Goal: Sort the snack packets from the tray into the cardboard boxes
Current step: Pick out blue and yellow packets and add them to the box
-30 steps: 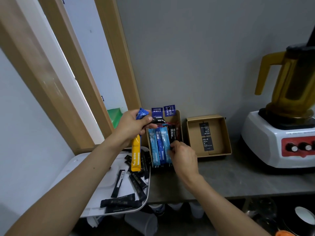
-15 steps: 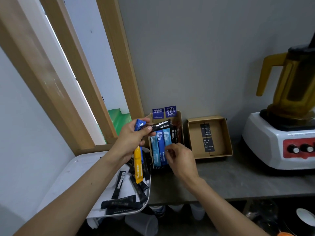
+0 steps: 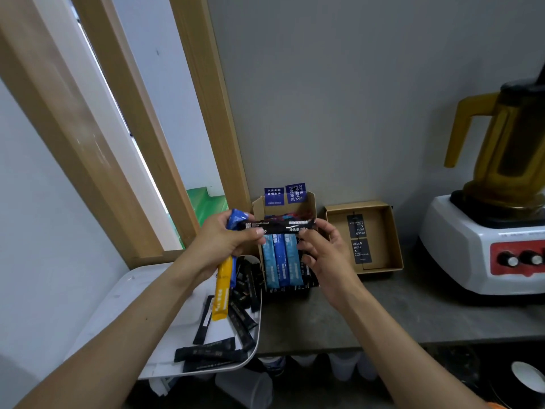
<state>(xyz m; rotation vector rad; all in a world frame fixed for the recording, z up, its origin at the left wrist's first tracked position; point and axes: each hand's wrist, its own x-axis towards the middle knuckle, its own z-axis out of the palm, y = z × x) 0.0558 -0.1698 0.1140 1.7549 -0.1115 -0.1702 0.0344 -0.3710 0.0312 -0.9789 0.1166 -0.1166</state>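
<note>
My left hand (image 3: 224,246) grips a bundle of stick packets: a yellow packet (image 3: 221,293) hanging down, a blue packet (image 3: 236,219) poking up, and one end of a black packet (image 3: 280,227) held level. My right hand (image 3: 321,255) pinches the black packet's other end above the left cardboard box (image 3: 309,202), which holds blue packets (image 3: 281,261) and dark ones. A second, shallower cardboard box (image 3: 383,231) with two black cards stands to the right. The white tray (image 3: 124,305) at lower left carries several black packets (image 3: 212,354).
A blender (image 3: 495,202) with a yellow jug and white base stands on the grey counter (image 3: 383,314) at right. A wooden frame (image 3: 200,113) rises behind the tray. Plastic cups (image 3: 342,364) sit below the counter edge.
My right hand rose from the packets in the left box and took hold of the free end of the black packet. My left hand shifted slightly right with its bundle.
</note>
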